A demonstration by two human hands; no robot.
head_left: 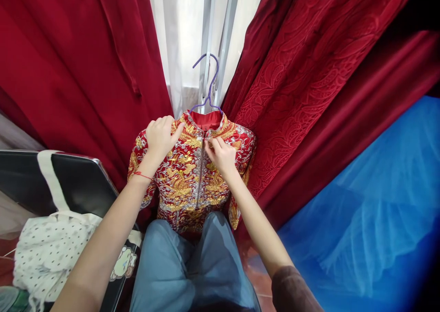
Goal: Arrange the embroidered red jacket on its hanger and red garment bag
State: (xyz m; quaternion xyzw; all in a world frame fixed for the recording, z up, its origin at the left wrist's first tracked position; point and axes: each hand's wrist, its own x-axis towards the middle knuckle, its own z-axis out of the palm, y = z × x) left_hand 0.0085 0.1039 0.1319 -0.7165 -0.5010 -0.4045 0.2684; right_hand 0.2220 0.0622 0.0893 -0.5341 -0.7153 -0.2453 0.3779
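Observation:
A red jacket (182, 179) with gold and silver embroidery hangs upright on a purple hanger (217, 71), in front of my knees. Its front edges meet down the middle, and the red lining shows inside the collar. My left hand (161, 137) lies over the jacket's left shoulder, thumb apart from the fingers, which curve over the cloth. Just below the collar, my right hand (221, 153) pinches the front edge near the top of the centre line. A red string circles my left wrist.
Red curtains (292, 82) hang on both sides, with white curtain and metal bars behind the hanger. At the left stands a black chair (82, 183) with a dotted white bag (51, 247). Blue fabric (371, 220) spreads at the right.

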